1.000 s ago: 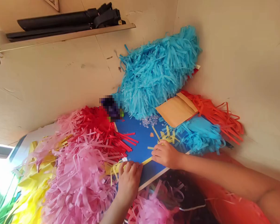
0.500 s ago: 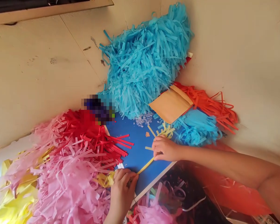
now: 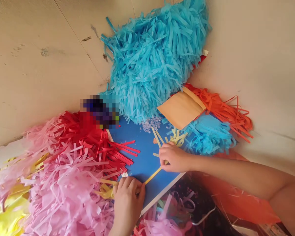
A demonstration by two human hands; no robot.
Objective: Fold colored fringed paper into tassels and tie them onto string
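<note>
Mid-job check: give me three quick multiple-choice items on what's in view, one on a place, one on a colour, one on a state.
1. Where does the tan paper sheet lie?
A. Inside the pink fringe
B. At the far end of the blue board, against the orange fringe
C. Under the red fringe

2. What colour is the paper strip between the left hand and right hand?
A. Red
B. Turquoise
C. Yellow

3. What is the right hand doing?
A. Pinching the strip
B. Lying open and flat
C. Gripping the tan sheet

Answers: 1 B, the sheet overlaps the board's far end; 2 C, the strip shows yellow; 3 A, its fingers close on the strip.
</note>
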